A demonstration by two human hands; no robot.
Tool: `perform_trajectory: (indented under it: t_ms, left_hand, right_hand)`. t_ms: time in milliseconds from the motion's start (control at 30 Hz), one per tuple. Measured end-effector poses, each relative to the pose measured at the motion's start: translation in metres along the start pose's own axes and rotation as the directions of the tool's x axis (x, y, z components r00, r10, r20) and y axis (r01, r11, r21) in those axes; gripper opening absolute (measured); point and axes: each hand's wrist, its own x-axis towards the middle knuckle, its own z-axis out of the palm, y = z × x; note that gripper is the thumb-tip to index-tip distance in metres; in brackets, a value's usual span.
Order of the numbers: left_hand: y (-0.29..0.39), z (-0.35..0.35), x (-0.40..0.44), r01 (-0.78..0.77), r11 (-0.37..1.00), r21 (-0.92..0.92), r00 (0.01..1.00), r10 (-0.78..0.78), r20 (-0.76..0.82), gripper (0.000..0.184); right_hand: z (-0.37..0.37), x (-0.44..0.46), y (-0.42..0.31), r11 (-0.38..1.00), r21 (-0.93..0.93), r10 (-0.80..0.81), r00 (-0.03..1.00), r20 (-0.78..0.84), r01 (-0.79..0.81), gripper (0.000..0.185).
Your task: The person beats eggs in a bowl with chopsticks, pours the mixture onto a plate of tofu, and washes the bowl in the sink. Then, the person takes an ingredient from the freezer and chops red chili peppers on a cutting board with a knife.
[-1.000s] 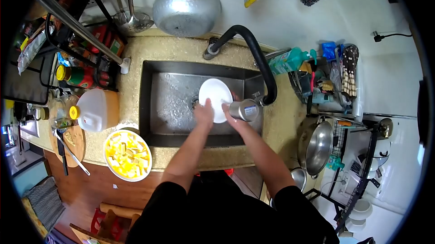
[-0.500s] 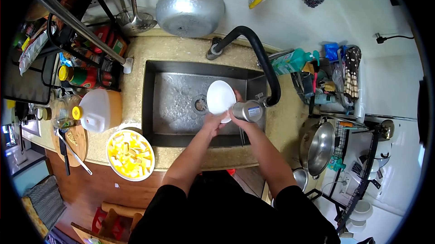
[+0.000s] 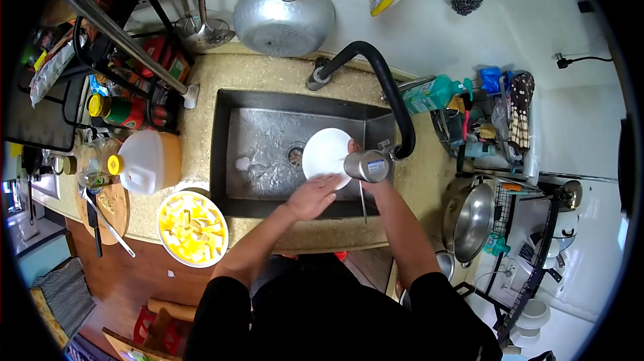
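A white bowl or plate [image 3: 326, 154] is held over the steel sink [image 3: 258, 140], under the faucet head [image 3: 366, 166]. My left hand [image 3: 314, 197] lies against its lower edge with the fingers stretched out. At its right edge my right hand [image 3: 354, 147] grips the white dish; the faucet head hides most of that hand. The black hose of the faucet [image 3: 382, 73] arches over the sink's right end. Water shows on the sink floor around the drain [image 3: 296, 155].
Left of the sink stand a bowl of yellow and white chunks [image 3: 193, 229], a plastic jug [image 3: 153, 162] and a cutting board [image 3: 111, 208] with a knife. A steel pan [image 3: 472, 220] is at the right. A wok [image 3: 284, 18] hangs behind.
My left hand has moved left and its fingers have spread along the dish's lower edge. The dish has tilted and shows a rounder face. A pale patch now shows on the sink floor.
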Motion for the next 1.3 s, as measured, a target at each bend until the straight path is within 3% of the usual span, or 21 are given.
perform_trajectory:
  t_ms: [67, 100, 133, 200, 267, 300, 333, 400, 533, 567, 600, 633, 667, 767, 867, 900, 1000, 1067, 1133, 1233, 1300]
  left_hand:
    - [-0.032, -0.007, 0.001, 0.041, 0.907, 0.418, 0.999, -0.048, 0.005, 0.058]
    - [-0.043, -0.003, 0.010, 0.226, 0.908, 0.354, 0.965, -0.160, -0.206, 0.062]
    - [-0.048, 0.005, 0.024, 0.269, 0.896, 0.352, 0.939, -0.163, -0.304, 0.062]
    - [-0.046, 0.024, 0.055, 0.353, 0.873, 0.337, 0.858, -0.159, -0.489, 0.064]
    - [-0.037, 0.038, 0.068, 0.119, 0.982, -0.145, 0.816, -0.180, -0.549, 0.063]
    - [0.005, 0.003, 0.060, 0.000, 0.778, -0.629, 0.910, -0.260, -0.322, 0.062]
    - [0.020, 0.010, 0.045, 0.041, 0.812, -0.582, 0.919, -0.260, -0.297, 0.058]
    - [0.033, 0.006, 0.020, -0.066, 0.991, -0.115, 0.963, 0.033, -0.267, 0.053]
    - [0.025, 0.025, 0.023, 0.167, 0.986, -0.010, 0.873, -0.152, -0.463, 0.034]
    - [0.026, 0.027, 0.027, 0.263, 0.963, -0.060, 0.838, -0.258, -0.480, 0.032]
    - [0.025, 0.029, 0.031, 0.359, 0.926, -0.114, 0.791, -0.367, -0.490, 0.031]
    - [0.014, 0.032, 0.033, 0.325, 0.926, -0.190, 0.728, -0.374, -0.574, 0.028]
    - [0.015, 0.025, 0.033, 0.356, 0.874, -0.330, 0.690, -0.484, -0.538, 0.027]
    - [-0.011, 0.043, 0.044, 0.339, 0.805, -0.488, 0.614, -0.582, -0.534, 0.020]
    - [-0.033, 0.062, 0.070, 0.141, 0.652, -0.745, 0.603, -0.654, -0.458, 0.018]
    - [-0.024, 0.062, 0.079, 0.073, 0.614, -0.786, 0.622, -0.644, -0.445, 0.019]
    - [-0.035, 0.084, 0.096, 0.038, 0.605, -0.795, 0.667, -0.608, -0.430, 0.018]
    - [-0.025, 0.072, 0.098, 0.112, 0.689, -0.716, 0.607, -0.618, -0.500, 0.018]
    - [0.005, 0.029, 0.072, 0.168, 0.719, -0.675, 0.598, -0.618, -0.510, 0.023]
    - [0.006, 0.004, 0.030, 0.199, 0.657, -0.727, 0.579, -0.677, -0.454, 0.029]
    - [0.006, -0.010, -0.002, 0.267, 0.617, -0.740, 0.501, -0.745, -0.440, 0.027]
  right_hand:
    - [0.001, -0.011, -0.010, 0.997, -0.065, 0.041, 0.999, 0.027, -0.039, 0.050]
    - [0.007, -0.023, -0.021, 0.978, -0.116, 0.181, 0.982, 0.049, -0.174, 0.050]
    - [0.010, -0.028, -0.028, 0.939, -0.175, 0.312, 0.948, 0.062, -0.297, 0.050]
    - [0.023, -0.014, -0.013, 0.950, -0.054, 0.309, 0.950, 0.044, -0.307, 0.053]
    - [0.034, -0.017, -0.035, 0.972, 0.029, 0.231, 0.970, 0.073, -0.234, 0.052]
    - [0.024, -0.010, -0.034, 0.984, 0.002, 0.176, 0.981, 0.081, -0.177, 0.053]
    - [0.007, 0.006, -0.024, 0.994, -0.091, 0.074, 0.995, 0.068, -0.068, 0.054]
    - [-0.016, 0.030, -0.004, 0.987, -0.160, -0.017, 0.996, 0.090, 0.032, 0.056]
    - [-0.001, 0.014, -0.009, 0.997, -0.030, 0.072, 0.982, 0.174, -0.068, 0.058]
    - [0.008, 0.003, -0.019, 0.940, -0.264, -0.178, 0.969, 0.170, 0.219, 0.051]
    - [0.017, -0.009, -0.030, 0.693, -0.574, -0.433, 0.888, 0.153, 0.437, 0.045]
    - [0.026, -0.020, -0.040, 0.391, -0.793, -0.643, 0.755, 0.128, 0.467, 0.039]
    - [0.036, -0.030, -0.060, 0.457, -0.763, -0.638, 0.766, 0.076, 0.457, 0.031]
    - [0.032, -0.015, -0.039, 0.427, -0.738, -0.509, 0.813, 0.281, 0.522, 0.024]
    - [-0.006, 0.034, -0.020, 0.305, -0.766, -0.719, 0.664, 0.204, 0.566, 0.029]
    - [-0.005, 0.030, -0.037, 0.483, -0.665, -0.693, 0.713, 0.107, 0.569, 0.028]
    - [-0.018, 0.036, -0.090, 0.608, -0.745, -0.362, 0.931, 0.045, 0.273, 0.024]
    - [-0.027, 0.046, -0.129, 0.585, -0.710, -0.525, 0.851, 0.037, 0.392, 0.021]
    - [-0.023, 0.077, -0.146, 0.218, -0.721, -0.895, 0.429, 0.121, 0.658, 0.022]
    - [-0.027, 0.147, -0.154, 0.249, -0.759, -0.892, 0.448, 0.061, 0.601, 0.025]
    - [-0.024, 0.163, -0.165, 0.461, -0.664, -0.725, 0.681, 0.102, 0.589, 0.025]
